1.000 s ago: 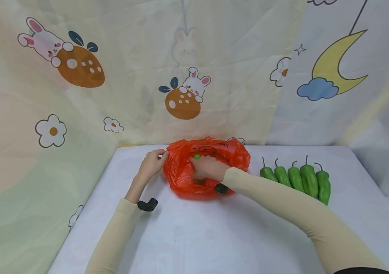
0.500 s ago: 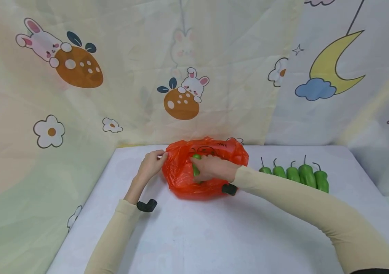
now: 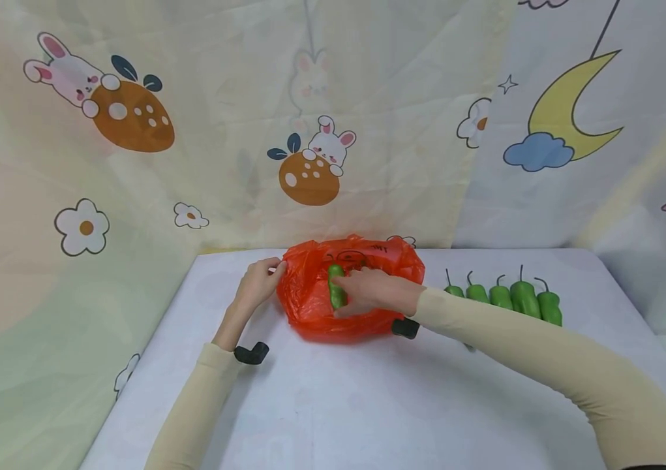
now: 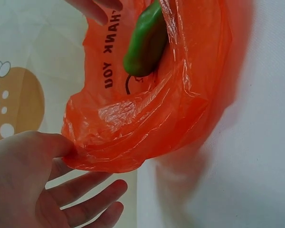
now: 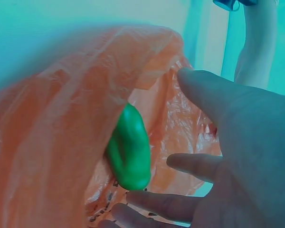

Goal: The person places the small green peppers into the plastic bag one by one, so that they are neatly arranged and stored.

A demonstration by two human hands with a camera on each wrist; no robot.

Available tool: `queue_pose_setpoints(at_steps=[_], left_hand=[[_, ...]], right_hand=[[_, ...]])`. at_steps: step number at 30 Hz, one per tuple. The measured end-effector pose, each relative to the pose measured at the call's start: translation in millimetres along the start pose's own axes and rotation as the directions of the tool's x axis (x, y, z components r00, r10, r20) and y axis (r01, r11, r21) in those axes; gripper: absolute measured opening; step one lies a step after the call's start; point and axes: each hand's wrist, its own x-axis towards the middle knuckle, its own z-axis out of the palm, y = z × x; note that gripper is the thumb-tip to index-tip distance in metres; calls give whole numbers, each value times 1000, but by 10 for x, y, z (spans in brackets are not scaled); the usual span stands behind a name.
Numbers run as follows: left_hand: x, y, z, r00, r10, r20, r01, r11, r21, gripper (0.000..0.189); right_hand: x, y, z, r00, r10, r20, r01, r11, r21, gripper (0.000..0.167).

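A red plastic bag [image 3: 303,307] with black print lies with its mouth spread at the middle back of the table. My left hand [image 3: 257,281] pinches the bag's left rim between thumb and fingers, as the left wrist view also shows with the bag [image 4: 118,130]. Inside the bag lies one green pepper [image 3: 336,287], its stem end toward the back. My right hand [image 3: 376,290] is over the bag's mouth, just right of that pepper. In the right wrist view its fingers are spread and apart from the pepper [image 5: 131,147].
Several more green peppers [image 3: 524,300] lie in a row on the white table [image 3: 333,405] to the right, stems away from me; my right sleeve [image 3: 503,333] partly covers them. A printed cloth backdrop [image 3: 221,98] hangs behind the table.
My right hand has let go of the green pepper in the bag and drawn back to the right, its fingers opening. My left hand stays at the bag's rim.
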Motion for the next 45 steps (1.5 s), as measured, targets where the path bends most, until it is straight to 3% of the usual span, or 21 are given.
queue_pose_setpoints(at_steps=[6,17,24,29,36,45], left_hand=[[-6,-12,24,1000,-15,2,15,1000,11,36],[-43,-41,35,1000,-13,-2,13,1000,11,35],[-43,-35,43,1000,-5,-9,5,1000,14,34],[-30,-19,42,1000,-6,-4,6,1000,11,34],[-22,9,25,1000,-12,3,12,1000,8,34],[-15,9,10,1000,11,-9,-11,1000,16,33]], right_hand=[[-60,25,18,1000,-5,14,5,1000,16,79],[-169,53,42,988,-145,-58,145,989,-9,76],[-189,62,89,986,-161,-50,163,986,38,74],[-305,29,109,980,-190,-53,194,976,100,71],[-513,-27,170,963,-250,-102,257,964,73,68],[-696,83,245,965,-239,-112,251,961,116,70]])
